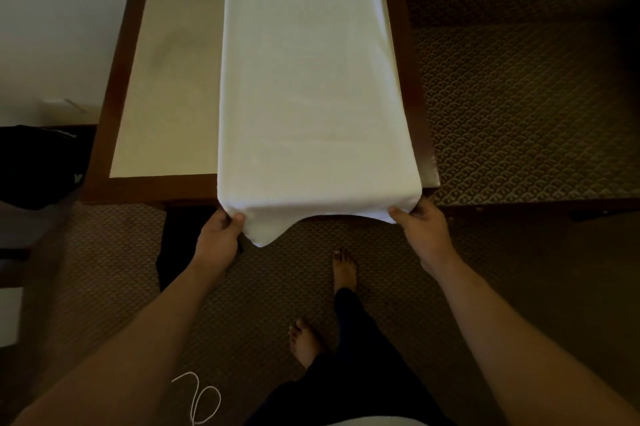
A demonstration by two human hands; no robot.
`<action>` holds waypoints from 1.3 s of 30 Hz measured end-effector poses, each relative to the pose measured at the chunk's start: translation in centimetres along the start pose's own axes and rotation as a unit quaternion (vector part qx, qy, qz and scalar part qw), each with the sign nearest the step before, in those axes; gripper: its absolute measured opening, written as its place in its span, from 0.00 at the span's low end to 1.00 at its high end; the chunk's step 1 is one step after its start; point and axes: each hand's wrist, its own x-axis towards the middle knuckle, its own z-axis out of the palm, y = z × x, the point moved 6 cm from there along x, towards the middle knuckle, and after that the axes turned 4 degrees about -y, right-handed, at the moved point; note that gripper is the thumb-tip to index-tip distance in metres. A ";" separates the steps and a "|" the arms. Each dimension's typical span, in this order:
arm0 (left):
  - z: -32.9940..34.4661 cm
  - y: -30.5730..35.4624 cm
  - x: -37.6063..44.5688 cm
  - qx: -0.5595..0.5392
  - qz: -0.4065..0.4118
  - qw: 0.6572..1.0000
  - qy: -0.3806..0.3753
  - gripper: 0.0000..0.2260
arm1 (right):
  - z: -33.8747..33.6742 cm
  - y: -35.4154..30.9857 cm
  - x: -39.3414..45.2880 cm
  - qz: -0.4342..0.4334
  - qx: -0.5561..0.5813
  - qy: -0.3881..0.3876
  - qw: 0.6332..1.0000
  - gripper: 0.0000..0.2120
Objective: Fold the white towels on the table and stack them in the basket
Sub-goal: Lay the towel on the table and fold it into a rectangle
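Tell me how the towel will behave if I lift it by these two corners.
Probably floppy: the towel already sags between the left hand and right hand. It likely hangs and drapes rather than holding shape, as its near edge droops over the table rim. It seems light, since fingertip pinches hold the corners.

a white towel [311, 86] lies spread lengthwise over the right part of the tabletop [166, 86], its near edge hanging past the front rim. the left hand [220, 230] pinches the near left corner, the right hand [420, 223] pinches the near right corner. bare feet [304, 342] stand on patterned carpet [519, 114], and a white cord [201, 401] lies on the carpet near the left arm
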 end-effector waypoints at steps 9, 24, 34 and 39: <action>-0.5 -1.7 -1.7 0.026 -0.030 0.999 -0.006 0.08 | -0.9 -0.3 -1.4 0.008 -0.040 -0.062 0.997 0.12; -2.0 -1.1 -11.2 0.032 0.021 0.999 0.004 0.15 | -2.4 -2.2 -9.1 -0.027 -0.124 0.005 0.992 0.25; -4.4 2.1 -12.0 -0.059 -0.012 0.996 -0.064 0.17 | -3.8 -3.5 -9.6 0.041 0.063 -0.055 0.996 0.19; -5.9 4.1 -11.6 -0.042 0.024 0.987 -0.153 0.20 | -4.4 -6.1 -9.4 -0.003 0.012 -0.128 0.992 0.26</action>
